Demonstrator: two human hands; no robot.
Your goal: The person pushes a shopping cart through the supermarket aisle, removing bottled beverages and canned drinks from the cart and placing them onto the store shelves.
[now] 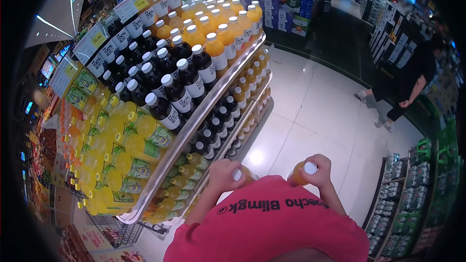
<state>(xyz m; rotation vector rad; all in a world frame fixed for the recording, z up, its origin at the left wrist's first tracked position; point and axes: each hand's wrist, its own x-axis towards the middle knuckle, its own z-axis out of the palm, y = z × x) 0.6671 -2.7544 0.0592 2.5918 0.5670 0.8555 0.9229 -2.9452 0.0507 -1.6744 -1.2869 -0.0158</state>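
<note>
My left hand is closed around a juice bottle with a white cap; most of that bottle is hidden behind my fingers and pink shirt. In my right hand is an orange juice bottle, its white cap turned up toward me. Both hands are close in front of my body, the left one near the shelf edge. On the tiered display beside me stand rows of orange juice bottles, dark juice bottles and yellow drink bottles.
A person in dark clothes walks in the aisle at right. Stacked drink packs line the lower right. A wire shopping cart is at the lower left. Stacked cartons stand behind the display. Pale tiles cover the floor.
</note>
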